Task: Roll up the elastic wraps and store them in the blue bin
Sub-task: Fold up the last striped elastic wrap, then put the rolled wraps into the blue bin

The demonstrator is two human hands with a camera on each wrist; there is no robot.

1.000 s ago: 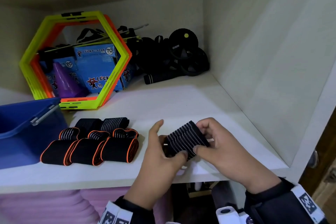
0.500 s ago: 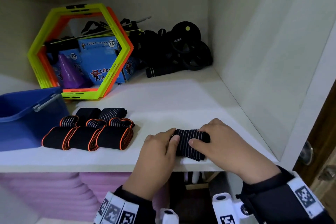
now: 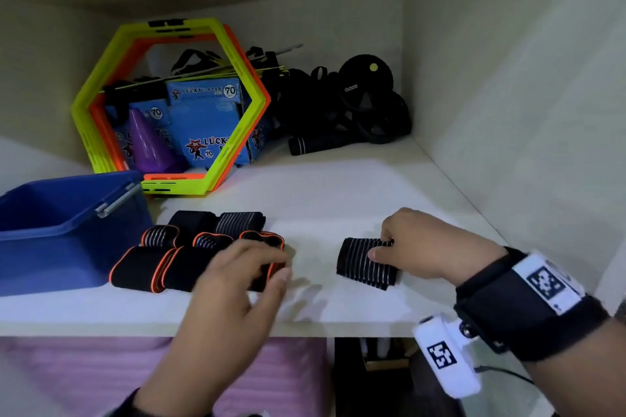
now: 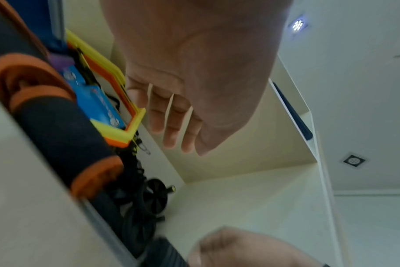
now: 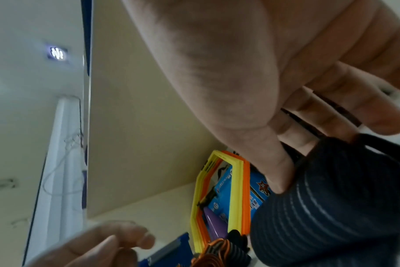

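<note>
Right hand rests on the shelf, thumb and fingers curled onto the near end of a rolled black striped wrap. The roll lies on its side on the shelf surface, extending left from the fingertips. In the right wrist view the thumb presses the ribbed top of the roll and the fingers curve over its far end, so this hand grips the roll.

Left hand is apart from that roll, with a bare strip of shelf between them. Its fingers are extended and relaxed, hovering over the right end of the cluster of orange-edged wraps. Motion blur at the fingertips; I cannot tell whether they touch the nearest wrap. The left wrist view shows the palm with straight fingers, holding nothing, and the orange-trimmed rolls to its side.

The cluster lies just left of the left hand: a front row of black wraps with orange borders, and behind them several smaller striped rolls. The blue bin stands further left of the cluster, touching or just beside it, open-topped; no wrap is visible inside from this angle.

Beyond both hands at the back of the shelf: yellow and orange hexagon frames leaning upright, blue boxes and a purple cone behind them, and black exercise gear right of the frames.
</note>
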